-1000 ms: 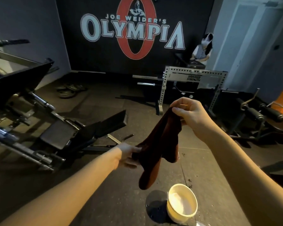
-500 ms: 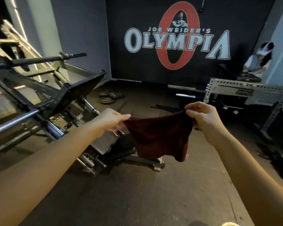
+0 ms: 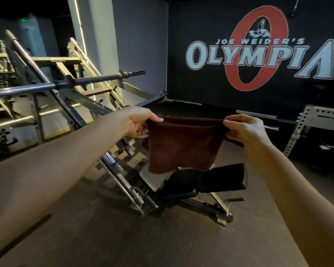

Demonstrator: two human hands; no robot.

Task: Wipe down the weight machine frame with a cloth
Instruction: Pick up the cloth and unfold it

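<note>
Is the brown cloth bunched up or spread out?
Spread out: the brown cloth hangs flat, its top edge pulled taut between the left hand and right hand.

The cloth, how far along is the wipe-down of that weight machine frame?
Done: the cloth is picked up and spread out. In hand: the left hand and right hand each pinch a top corner, holding it stretched in the air, clear of the machine. Left: all the wiping; the cloth touches no part of the frame, which stands to the left behind it.
</note>
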